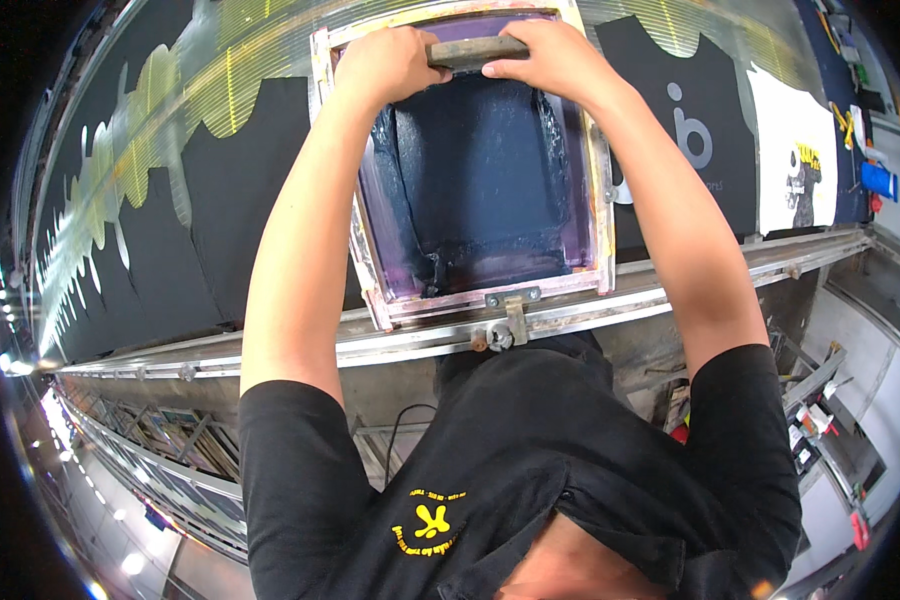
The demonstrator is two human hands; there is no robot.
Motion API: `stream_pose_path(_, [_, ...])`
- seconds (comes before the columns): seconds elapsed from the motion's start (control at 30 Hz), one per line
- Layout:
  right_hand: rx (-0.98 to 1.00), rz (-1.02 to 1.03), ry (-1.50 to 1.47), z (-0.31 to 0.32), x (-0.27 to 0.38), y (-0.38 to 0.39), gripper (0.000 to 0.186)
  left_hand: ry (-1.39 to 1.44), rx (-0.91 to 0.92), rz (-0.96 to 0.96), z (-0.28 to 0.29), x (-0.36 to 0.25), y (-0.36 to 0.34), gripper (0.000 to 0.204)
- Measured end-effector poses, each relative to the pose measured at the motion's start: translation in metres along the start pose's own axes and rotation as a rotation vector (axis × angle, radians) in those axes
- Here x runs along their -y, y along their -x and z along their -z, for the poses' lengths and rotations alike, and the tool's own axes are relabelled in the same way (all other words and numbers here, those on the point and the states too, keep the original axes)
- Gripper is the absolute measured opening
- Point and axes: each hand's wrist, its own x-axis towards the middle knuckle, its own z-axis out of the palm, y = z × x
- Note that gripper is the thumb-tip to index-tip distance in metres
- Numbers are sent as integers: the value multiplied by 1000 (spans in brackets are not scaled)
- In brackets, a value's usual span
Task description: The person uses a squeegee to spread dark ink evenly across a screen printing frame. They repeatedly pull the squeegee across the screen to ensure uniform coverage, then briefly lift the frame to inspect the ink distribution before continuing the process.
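Observation:
Both hands grip a squeegee (478, 50) near the far end of a screen printing frame (606, 235). My left hand (388, 65) is wrapped round its left end, and my right hand (550, 58) closes on the right end with the thumb toward me. Dark ink (485, 170) covers the mesh below the squeegee, with thicker ridges along both sides and the near edge. The frame lies on the long table, its near end at a metal clamp (513, 318) on the rail. The squeegee's blade is mostly hidden.
Black cut fabric pieces (250, 190) lie in a row to the left. On the right are a black piece with a pale print (692, 140) and a white printed piece (792, 150). A metal rail (400, 342) runs along the table's near edge. A blue object (878, 180) sits far right.

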Motion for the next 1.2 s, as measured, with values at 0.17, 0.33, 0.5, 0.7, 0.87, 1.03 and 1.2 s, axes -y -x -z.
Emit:
stream_pose_path(0.17, [37, 17, 152, -15, 18, 48, 36, 94, -4, 74, -22, -26, 45, 32])
stream_pose_path(0.33, [85, 18, 48, -3, 76, 176, 39, 191, -53, 105, -59, -90, 168, 36])
stream_pose_path(0.5, [186, -119, -143, 24, 105, 223, 35, 310, 117, 56, -55, -112, 219, 35])
stream_pose_path(0.7, [-420, -522, 124, 18, -8, 184, 30, 151, 205, 8, 6, -83, 134, 28])
stream_pose_path(0.87, [-347, -862, -645, -13, -40, 183, 30, 80, 60, -7, 34, -42, 58, 36])
stream_pose_path(1.03, [-432, -799, -651, -3, -20, 181, 33, 113, -52, 33, 14, -19, 45, 40])
stream_pose_path(1.2, [-434, -802, -622, 10, -18, 183, 38, 130, -183, -21, -25, -75, 144, 52])
